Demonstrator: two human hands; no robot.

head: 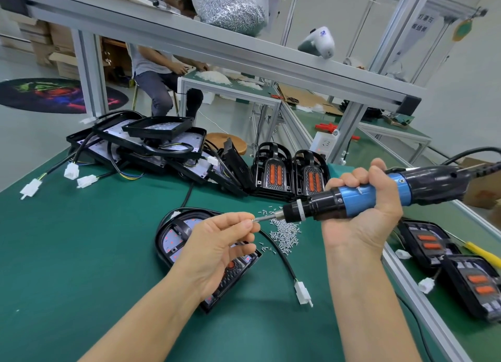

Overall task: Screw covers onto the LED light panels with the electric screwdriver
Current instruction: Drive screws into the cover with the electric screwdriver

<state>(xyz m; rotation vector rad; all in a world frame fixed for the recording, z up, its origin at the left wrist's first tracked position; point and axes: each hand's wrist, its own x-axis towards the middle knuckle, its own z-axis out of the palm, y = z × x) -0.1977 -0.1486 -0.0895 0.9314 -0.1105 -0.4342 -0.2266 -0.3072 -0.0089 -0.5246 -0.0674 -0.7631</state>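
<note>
The right hand is wrapped around the blue-and-black electric screwdriver, held nearly level with its long axis running right to left, bit pointing at the left hand. The left thumb and forefinger pinch a small silver screw at the bit tip (seating it, I judge). The black D-shaped LED light panel lies directly below the left hand, near the loose pile of silver screws on the green bench mat.
</note>
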